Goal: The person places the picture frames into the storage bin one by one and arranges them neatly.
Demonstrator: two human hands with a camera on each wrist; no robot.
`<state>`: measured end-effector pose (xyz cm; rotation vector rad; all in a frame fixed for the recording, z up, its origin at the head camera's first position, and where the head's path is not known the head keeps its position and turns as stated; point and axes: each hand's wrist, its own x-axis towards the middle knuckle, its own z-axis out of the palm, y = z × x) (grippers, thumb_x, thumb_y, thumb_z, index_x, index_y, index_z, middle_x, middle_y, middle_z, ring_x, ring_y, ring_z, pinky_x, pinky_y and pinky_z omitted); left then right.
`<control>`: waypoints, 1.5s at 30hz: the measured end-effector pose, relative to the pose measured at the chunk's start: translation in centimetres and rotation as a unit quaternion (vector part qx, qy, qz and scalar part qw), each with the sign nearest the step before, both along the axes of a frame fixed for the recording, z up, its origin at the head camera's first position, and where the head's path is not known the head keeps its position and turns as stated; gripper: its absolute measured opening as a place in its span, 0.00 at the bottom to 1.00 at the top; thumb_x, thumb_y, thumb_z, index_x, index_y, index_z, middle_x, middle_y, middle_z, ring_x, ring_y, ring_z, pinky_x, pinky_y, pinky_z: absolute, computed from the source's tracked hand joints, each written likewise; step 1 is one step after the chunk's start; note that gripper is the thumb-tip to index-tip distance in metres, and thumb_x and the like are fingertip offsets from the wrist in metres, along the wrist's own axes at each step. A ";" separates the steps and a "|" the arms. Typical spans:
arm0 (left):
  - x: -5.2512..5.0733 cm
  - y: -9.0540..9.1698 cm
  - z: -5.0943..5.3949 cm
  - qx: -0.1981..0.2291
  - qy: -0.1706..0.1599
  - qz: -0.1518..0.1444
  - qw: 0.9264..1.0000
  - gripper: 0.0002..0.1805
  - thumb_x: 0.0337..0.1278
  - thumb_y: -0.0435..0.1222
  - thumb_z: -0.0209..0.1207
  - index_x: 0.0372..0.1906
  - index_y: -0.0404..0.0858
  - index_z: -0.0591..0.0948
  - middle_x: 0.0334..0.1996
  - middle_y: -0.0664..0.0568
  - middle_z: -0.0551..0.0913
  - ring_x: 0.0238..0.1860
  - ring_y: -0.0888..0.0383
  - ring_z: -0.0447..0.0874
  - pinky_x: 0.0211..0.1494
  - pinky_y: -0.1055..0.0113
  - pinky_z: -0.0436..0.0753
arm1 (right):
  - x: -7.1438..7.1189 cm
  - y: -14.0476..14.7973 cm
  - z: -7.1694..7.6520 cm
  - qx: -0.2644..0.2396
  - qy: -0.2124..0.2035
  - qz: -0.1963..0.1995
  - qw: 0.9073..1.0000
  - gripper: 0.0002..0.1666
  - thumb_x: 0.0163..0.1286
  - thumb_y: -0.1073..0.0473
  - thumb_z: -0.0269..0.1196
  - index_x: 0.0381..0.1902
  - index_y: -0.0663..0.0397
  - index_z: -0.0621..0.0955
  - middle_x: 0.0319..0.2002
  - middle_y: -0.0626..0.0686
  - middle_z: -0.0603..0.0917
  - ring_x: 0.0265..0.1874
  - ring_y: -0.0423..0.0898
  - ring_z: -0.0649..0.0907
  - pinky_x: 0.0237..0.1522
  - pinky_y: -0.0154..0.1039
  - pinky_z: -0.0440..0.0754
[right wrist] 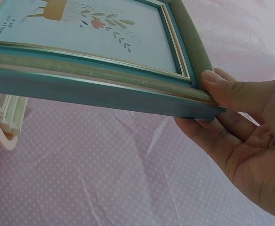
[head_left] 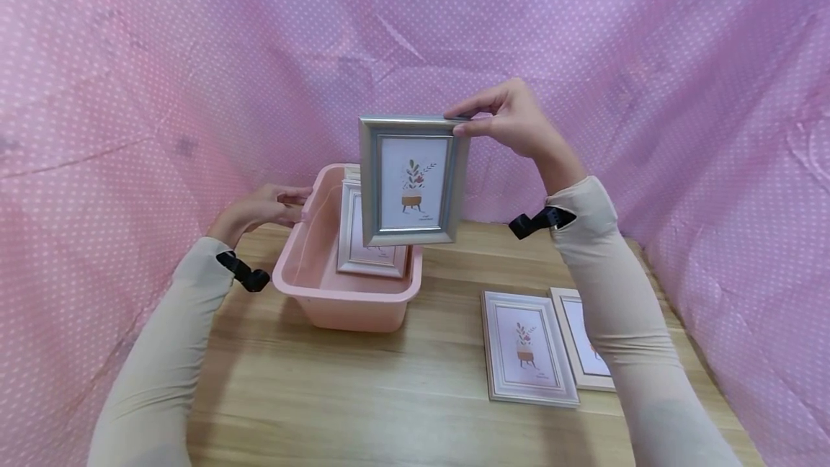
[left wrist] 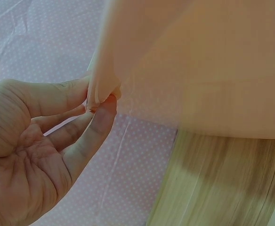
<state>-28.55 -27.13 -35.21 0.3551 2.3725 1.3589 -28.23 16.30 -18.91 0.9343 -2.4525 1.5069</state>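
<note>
My right hand (head_left: 512, 117) pinches the top right corner of a grey-green picture frame (head_left: 372, 186), holding it upright in the air above a pink plastic basin (head_left: 353, 308). In the right wrist view, the thumb lies on the front of the picture frame (right wrist: 128, 101) and the fingers are behind it. My left hand (head_left: 262, 206) grips the basin's left rim; the left wrist view shows thumb and fingers pinching the rim (left wrist: 102, 89). Inside the basin leans a white picture frame (head_left: 369, 267), partly hidden by the raised one.
On the wooden table (head_left: 363, 395), a whitish picture frame (head_left: 528, 344) lies flat at the right. Beside it is a cream picture frame (head_left: 593, 382), partly covered by my right sleeve. Pink dotted cloth (head_left: 259, 56) hangs behind and along both sides.
</note>
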 end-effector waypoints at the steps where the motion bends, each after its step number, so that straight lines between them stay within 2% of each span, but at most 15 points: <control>1: 0.0 0.0 0.0 0.002 0.000 0.001 1.000 0.40 0.66 0.29 0.62 0.79 0.31 0.57 0.70 0.26 0.69 0.50 0.63 0.84 0.55 0.66 0.89 | 0.0 -0.3 -0.1 -0.004 0.002 0.004 1.000 0.13 0.57 0.73 0.74 0.41 0.65 0.90 0.35 0.45 0.93 0.36 0.37 0.88 0.42 0.27 0.86; 9: 0.1 0.1 -0.1 0.003 -0.001 0.000 1.000 0.40 0.67 0.28 0.61 0.79 0.31 0.57 0.70 0.25 0.68 0.49 0.65 0.83 0.55 0.67 0.89 | 0.0 -2.0 -0.8 -0.009 0.000 0.012 1.000 0.12 0.57 0.72 0.74 0.41 0.64 0.90 0.36 0.48 0.93 0.37 0.40 0.89 0.43 0.29 0.87; 19: 0.4 0.4 -0.1 -0.029 0.003 0.010 1.000 0.41 0.68 0.32 0.63 0.80 0.33 0.57 0.71 0.28 0.69 0.59 0.50 0.81 0.58 0.63 0.89 | -0.1 -4.4 -1.8 -0.025 -0.008 0.030 0.999 0.12 0.58 0.73 0.73 0.41 0.66 0.90 0.37 0.53 0.93 0.37 0.42 0.88 0.45 0.33 0.89; 27: 0.3 0.6 -0.2 -0.021 -0.001 0.019 1.000 0.41 0.67 0.31 0.62 0.79 0.32 0.57 0.70 0.28 0.70 0.51 0.62 0.82 0.56 0.67 0.89 | -0.3 -5.4 -3.0 -0.028 -0.008 0.025 0.999 0.12 0.58 0.73 0.72 0.43 0.66 0.89 0.38 0.54 0.92 0.36 0.40 0.88 0.44 0.33 0.89; 37: 0.6 0.6 0.0 -0.026 0.002 0.020 0.999 0.40 0.68 0.30 0.62 0.80 0.33 0.57 0.69 0.28 0.71 0.55 0.55 0.83 0.56 0.65 0.89 | -0.6 -5.7 -5.0 -0.005 -0.021 0.013 1.000 0.12 0.59 0.72 0.72 0.43 0.63 0.90 0.40 0.57 0.92 0.36 0.41 0.86 0.44 0.32 0.88; 45: 0.7 0.3 0.1 -0.019 0.004 0.020 1.000 0.40 0.68 0.30 0.61 0.79 0.31 0.56 0.70 0.27 0.69 0.51 0.61 0.83 0.55 0.66 0.89 | -0.9 -5.7 -6.1 -0.012 -0.014 0.012 1.000 0.12 0.58 0.73 0.72 0.42 0.65 0.89 0.40 0.59 0.92 0.34 0.40 0.87 0.43 0.33 0.88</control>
